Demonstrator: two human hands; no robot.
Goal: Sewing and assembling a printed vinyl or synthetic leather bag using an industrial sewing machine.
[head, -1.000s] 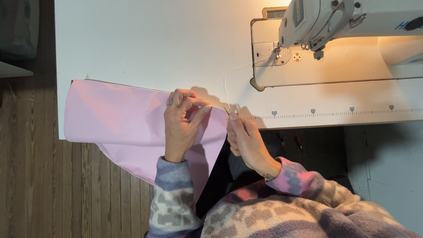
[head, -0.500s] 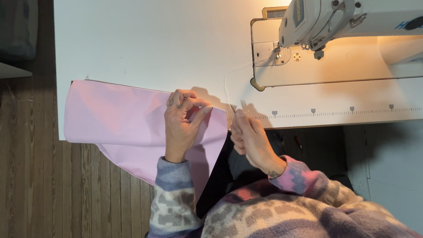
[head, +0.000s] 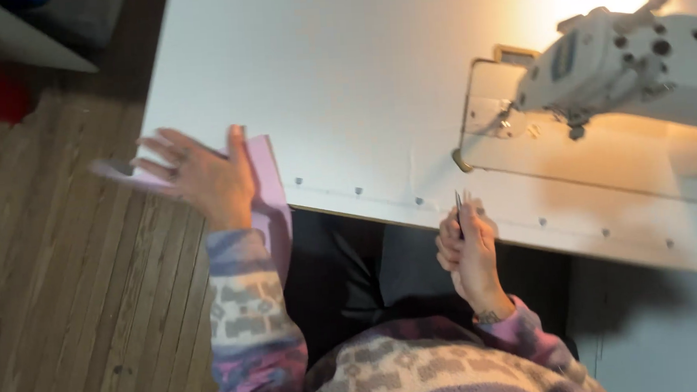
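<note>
We had our left hand (head: pixel 200 173) spread flat, fingers apart, over the pink fabric (head: pixel 264 176) hanging off the left edge of the white sewing table (head: pixel 343 85). Our right hand (head: pixel 469 252) was curled shut around what looked like small thread snips (head: pixel 459 210), though blur left that uncertain. The sewing machine (head: pixel 628 62) stood well apart; handling there wanted a steady grip.
</note>
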